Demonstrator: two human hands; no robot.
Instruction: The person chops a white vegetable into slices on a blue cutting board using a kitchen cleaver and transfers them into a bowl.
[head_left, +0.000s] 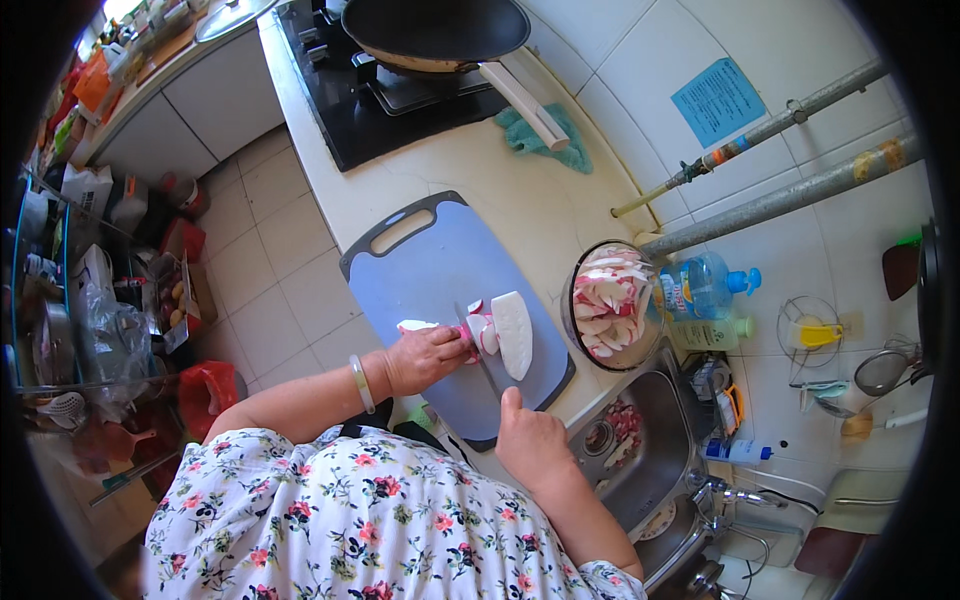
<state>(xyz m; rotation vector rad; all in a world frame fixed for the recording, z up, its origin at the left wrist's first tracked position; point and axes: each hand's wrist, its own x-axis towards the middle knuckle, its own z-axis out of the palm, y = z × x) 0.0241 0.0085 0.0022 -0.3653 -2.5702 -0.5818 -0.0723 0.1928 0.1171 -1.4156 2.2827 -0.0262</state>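
My left hand (427, 361), with a bangle at the wrist, presses down on a white piece of radish with pink skin (415, 326). Beside its fingertips stands the blade of a kitchen knife (490, 379), whose handle is wrapped in my right hand (531, 441). Cut radish slices (484, 332) lie against the blade's far side. To their right rests a larger white radish piece (513, 337), flat side up. All this is on a blue cutting board with a dark rim (442, 259). My fingers hide part of the piece being held.
Right of the board, a glass bowl (568, 319) holds many pink-edged radish slices (611, 300). Nearer me is a steel sink (660, 420) with peelings (624, 431). A wok (435, 34) sits on the gas hob (330, 97), its handle over a teal cloth (551, 135). Soap bottles (701, 285) line the wall.
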